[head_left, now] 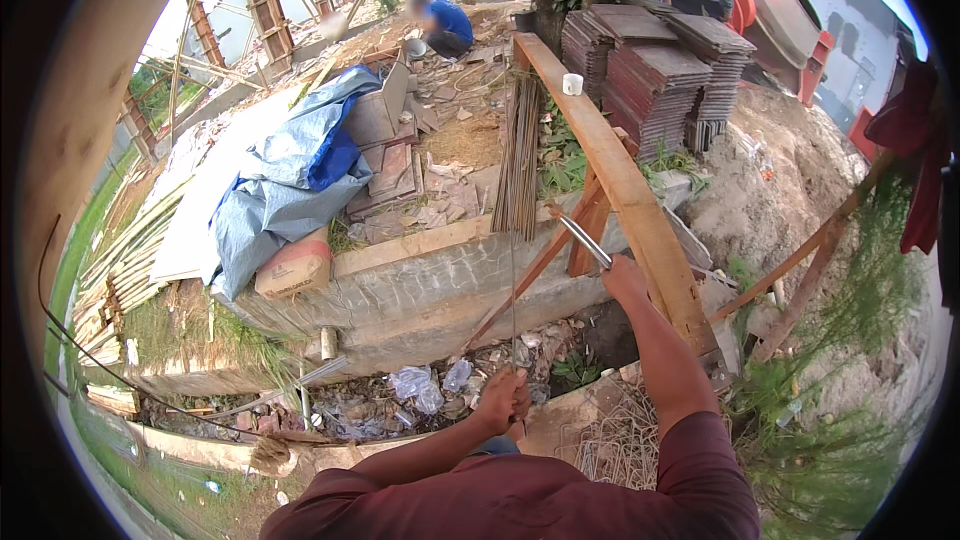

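At the far left of my feed, a crumpled blue-and-silver plastic tarp (pixel 290 175) drapes over flat slabs, and a beige-and-red filled sack (pixel 295 265) rests at the top edge of the cracked grey concrete wall (pixel 400 300). Clear plastic bags (pixel 418 388) lie in the littered ditch along the wall's foot. Farther back, a person in a blue shirt (pixel 447 25) crouches on the rubble.

Next I come to the left hand (pixel 503 400), low in the middle — clenched around a thin, dark metal rod (pixel 514 310), which rises from the fist toward a long bundle of thin brown rods (pixel 517 155); whether it joins them I can't tell. The bundle's near end reaches the wall's top edge. A small white cup (pixel 572 85) sits near the far end of the long wooden plank (pixel 618 175), by its right edge. Beside the plank's left edge I see a shiny metal tube (pixel 588 240), grasped at its near end by the right hand (pixel 625 278). Farther right stand stacked reddish-brown tiles (pixel 650 80) and a grey-and-orange drum mixer (pixel 785 20).
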`<state>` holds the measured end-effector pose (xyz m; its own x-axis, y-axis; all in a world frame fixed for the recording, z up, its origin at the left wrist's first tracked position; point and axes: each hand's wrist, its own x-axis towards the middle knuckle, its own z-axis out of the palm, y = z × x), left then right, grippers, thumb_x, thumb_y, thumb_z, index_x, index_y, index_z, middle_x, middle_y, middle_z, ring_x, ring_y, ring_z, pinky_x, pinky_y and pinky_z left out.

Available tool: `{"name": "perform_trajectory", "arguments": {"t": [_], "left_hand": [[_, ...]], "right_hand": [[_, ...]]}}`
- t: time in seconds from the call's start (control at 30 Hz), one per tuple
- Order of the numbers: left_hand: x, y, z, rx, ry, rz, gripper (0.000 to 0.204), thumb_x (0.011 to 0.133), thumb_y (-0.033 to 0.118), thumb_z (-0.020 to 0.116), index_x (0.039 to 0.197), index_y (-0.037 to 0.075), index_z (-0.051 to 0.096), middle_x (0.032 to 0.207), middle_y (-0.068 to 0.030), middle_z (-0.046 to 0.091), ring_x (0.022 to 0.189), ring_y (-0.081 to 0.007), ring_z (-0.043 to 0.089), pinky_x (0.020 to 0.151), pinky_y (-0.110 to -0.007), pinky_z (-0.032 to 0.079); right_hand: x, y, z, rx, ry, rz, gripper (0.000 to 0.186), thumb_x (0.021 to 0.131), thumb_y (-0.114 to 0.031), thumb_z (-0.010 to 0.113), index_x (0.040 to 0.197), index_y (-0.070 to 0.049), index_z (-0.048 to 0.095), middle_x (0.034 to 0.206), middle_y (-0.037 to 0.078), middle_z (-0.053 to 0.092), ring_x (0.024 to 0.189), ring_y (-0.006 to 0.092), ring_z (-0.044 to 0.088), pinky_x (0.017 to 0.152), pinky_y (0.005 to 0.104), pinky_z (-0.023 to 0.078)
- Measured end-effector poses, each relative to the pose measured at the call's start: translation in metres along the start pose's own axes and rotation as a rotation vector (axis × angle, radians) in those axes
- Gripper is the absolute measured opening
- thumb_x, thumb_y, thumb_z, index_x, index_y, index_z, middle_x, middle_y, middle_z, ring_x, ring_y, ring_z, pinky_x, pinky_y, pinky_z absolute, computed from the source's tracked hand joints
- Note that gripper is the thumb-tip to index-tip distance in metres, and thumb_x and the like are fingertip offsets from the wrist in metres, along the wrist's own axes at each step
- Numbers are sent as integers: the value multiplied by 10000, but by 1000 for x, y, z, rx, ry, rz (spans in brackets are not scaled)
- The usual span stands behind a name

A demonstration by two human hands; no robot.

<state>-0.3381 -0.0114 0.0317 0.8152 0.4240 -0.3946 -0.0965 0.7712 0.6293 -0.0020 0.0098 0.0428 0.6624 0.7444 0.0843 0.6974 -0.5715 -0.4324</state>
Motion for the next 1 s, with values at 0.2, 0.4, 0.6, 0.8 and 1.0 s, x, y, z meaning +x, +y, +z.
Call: {"name": "perform_trajectory", "arguments": {"t": [0.2, 0.4, 0.6, 0.8, 1.0], "left_hand": [[-42, -45, 35, 85, -35, 75, 198, 950, 268, 501, 826, 147, 406, 563, 34, 326, 418, -86, 308, 390, -274, 275], [-31, -71, 59, 320, -272, 58, 204, 961, 304, 494, 900, 139, 391, 611, 25, 362, 495, -94, 384, 464, -267, 348], [45, -124, 43, 866, -799, -17, 423, 941, 391, 519, 1168, 55, 400, 844, -78, 553, 785, -166, 565, 710, -328, 464], [64, -91, -23, 1499, -756, -200, 633, 885, 430, 567, 1361, 67, 361, 1123, -174, 594, 1003, -290, 580, 844, -395, 451], [85, -47, -303, 2476, -770, -271, 337, 828, 303, 555, 1025, 56, 673, 1036, -194, 655, 921, -308, 652, 751, -402, 510]], "right_hand": [[-84, -81, -20, 1040, -148, 146, 249, 850, -263, 670, 914, -34, 597, 760, 113, 654, 639, 214, 649, 535, 354, 487], [-101, -107, -62, 1506, 135, 123, 180, 858, -177, 656, 933, -33, 577, 704, 66, 623, 554, 156, 610, 448, 287, 431], [-128, -49, -66, 1185, 351, 259, 105, 868, -121, 622, 895, -29, 580, 608, 28, 534, 457, 107, 464, 421, 276, 361], [-246, 50, -64, 604, 634, 462, 189, 892, -201, 623, 837, -26, 576, 580, 8, 473, 462, 106, 396, 445, 325, 307], [-373, 113, -102, 64, 628, 491, 182, 808, -175, 672, 792, -7, 604, 556, 80, 476, 467, 187, 425, 484, 378, 371]]}}
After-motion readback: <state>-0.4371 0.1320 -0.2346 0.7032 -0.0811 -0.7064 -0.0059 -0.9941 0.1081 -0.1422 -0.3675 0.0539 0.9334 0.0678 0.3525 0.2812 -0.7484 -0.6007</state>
